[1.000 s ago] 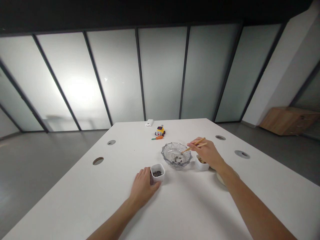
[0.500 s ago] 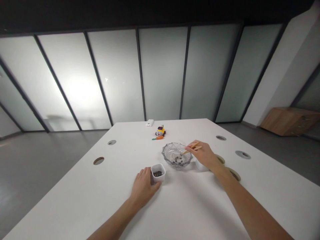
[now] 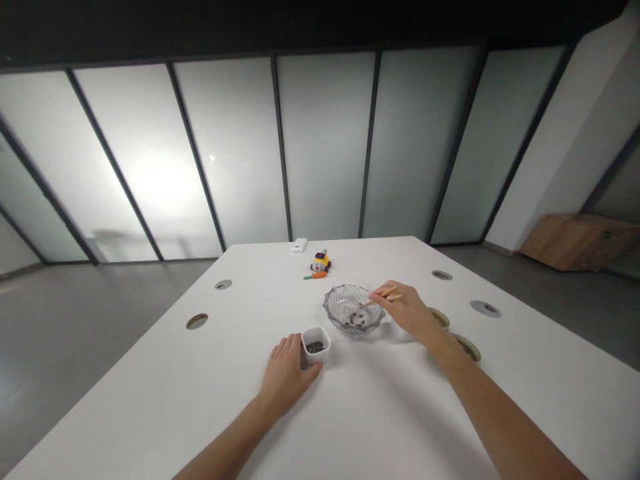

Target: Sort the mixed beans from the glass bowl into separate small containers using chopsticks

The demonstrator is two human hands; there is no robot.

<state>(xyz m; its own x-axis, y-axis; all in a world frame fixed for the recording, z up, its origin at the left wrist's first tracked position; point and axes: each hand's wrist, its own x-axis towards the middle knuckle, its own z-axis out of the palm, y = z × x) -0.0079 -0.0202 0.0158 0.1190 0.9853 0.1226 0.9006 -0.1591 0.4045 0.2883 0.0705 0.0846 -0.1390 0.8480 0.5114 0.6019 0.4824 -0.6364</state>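
My left hand (image 3: pixel 289 368) is wrapped round the left side of a small white square cup (image 3: pixel 318 358), which stands on the table with dark seeds (image 3: pixel 315 347) in it. In my right hand (image 3: pixel 404 308) is a pair of wooden chopsticks (image 3: pixel 393 293), their tips down inside a clear scalloped glass bowl (image 3: pixel 334 313). Several dark seeds (image 3: pixel 356 320) lie at the bottom of that bowl. Whether the tips hold a seed is too small to tell. A white container (image 3: pixel 401 333) stands under my right hand, mostly hidden by it.
Beyond my right forearm are two round, pale-green-rimmed containers (image 3: pixel 440 317), partly covered. A toy car (image 3: pixel 321 262), an orange toy carrot (image 3: pixel 318 275) and a white box-like device (image 3: pixel 299 245) sit farther back. The white table (image 3: pixel 260 293) has round holes near both sides.
The chopsticks have shifted very slightly over the bowl, with their tips a little higher. My left hand and the cup stay in place.
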